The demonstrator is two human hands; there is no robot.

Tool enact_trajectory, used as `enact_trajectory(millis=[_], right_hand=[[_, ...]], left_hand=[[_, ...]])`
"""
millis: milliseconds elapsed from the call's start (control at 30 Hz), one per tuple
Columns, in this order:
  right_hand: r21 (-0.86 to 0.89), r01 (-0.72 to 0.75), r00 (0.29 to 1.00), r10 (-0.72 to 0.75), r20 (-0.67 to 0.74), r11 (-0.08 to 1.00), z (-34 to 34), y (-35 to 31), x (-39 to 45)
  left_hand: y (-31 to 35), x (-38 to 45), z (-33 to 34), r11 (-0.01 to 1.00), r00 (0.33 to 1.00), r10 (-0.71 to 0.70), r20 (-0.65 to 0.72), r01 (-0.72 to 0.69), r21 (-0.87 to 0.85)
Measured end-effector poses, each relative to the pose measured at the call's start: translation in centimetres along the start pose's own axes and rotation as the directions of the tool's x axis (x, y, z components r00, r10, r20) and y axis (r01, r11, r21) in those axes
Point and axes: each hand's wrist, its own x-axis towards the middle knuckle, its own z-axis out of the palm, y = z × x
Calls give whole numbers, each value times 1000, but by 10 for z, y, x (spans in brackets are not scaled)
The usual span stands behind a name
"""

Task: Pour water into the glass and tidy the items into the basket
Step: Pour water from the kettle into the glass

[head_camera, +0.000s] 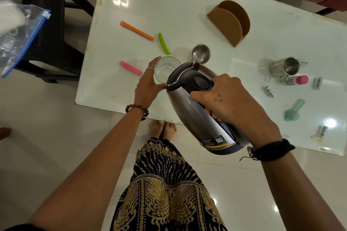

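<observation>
The right hand (231,103) has its grip wrapped around the black handle of a brushed steel electric kettle (197,107), which is tilted steeply so its black lid end hangs over the rim of a clear drinking glass (165,68). The glass stands on the glossy white worktop (187,11) near its front edge; whether water is flowing cannot be told. The left hand (149,82) cups the glass from the left, its grip curled against the side, thumb touching the kettle's lid rim. A dark label with a QR code sits near the kettle's base, its print too small to read.

Left of the glass lie a pink bag clip (130,68), a green bag clip (164,43) and a long orange bag clip (136,30). Just behind the kettle stands a small steel bowl (201,53). Farther back is a brown semicircular napkin holder (230,22). To the right lie a steel mug (285,66) on its side, a small bottle with a pink cap (298,80), a mint-green scoop (293,110) and several small white batteries (318,83) whose lettering is not legible. At far left a clear zip bag with a blue seal (18,39) shows faint white lettering, unreadable.
</observation>
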Motion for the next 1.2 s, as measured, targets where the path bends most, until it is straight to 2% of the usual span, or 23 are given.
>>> enact_trajectory(millis=[700, 1200], right_hand=[[4, 14, 999, -14, 30, 1000, -3, -5, 1], [-1, -5, 999, 5, 34, 1000, -8, -9, 0]], left_hand=[[-4, 1, 1, 999, 1000, 9, -13, -9, 43], [6, -2, -1, 1000, 1000, -4, -1, 4, 0]])
